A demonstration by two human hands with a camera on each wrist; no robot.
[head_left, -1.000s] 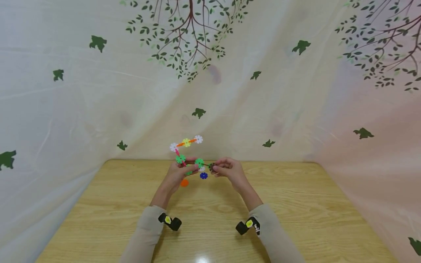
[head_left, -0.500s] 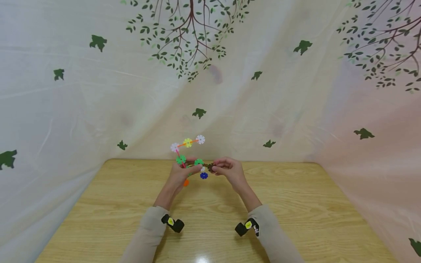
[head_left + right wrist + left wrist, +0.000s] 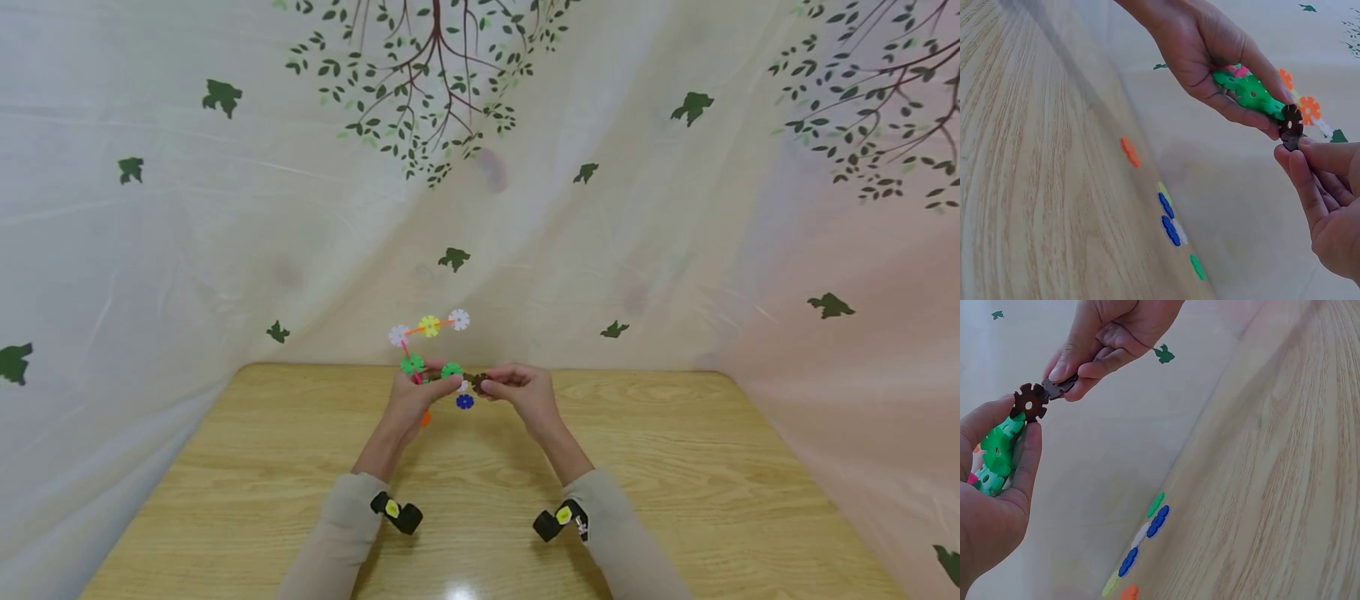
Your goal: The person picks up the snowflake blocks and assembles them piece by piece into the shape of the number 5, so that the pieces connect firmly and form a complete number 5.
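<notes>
My left hand [image 3: 405,404] grips a chain of plastic snowflake discs, its thumb and fingers around green discs [image 3: 997,450] close to a brown snowflake disc [image 3: 1030,403]. Beyond that hand the chain rises and bends right through a yellow disc [image 3: 429,326] to a white disc [image 3: 460,319]. Thumb and fingers of my right hand [image 3: 527,396] pinch a second dark brown snowflake disc [image 3: 1060,387]. Its edge meets the first brown disc in both wrist views; how deep the slots engage cannot be told. Fingers hide part of the chain.
Loose snowflake discs lie near the far edge of the wooden table [image 3: 660,467]: an orange one [image 3: 1129,152], a green one [image 3: 1197,267], two blue ones including this blue disc [image 3: 1170,230], plus yellow and white. A patterned cloth [image 3: 540,250] hangs behind the table.
My left hand has shifted slightly right with the chain, and the gap between the hands has narrowed. The right hand stays nearly in place, still pinching the dark disc.
</notes>
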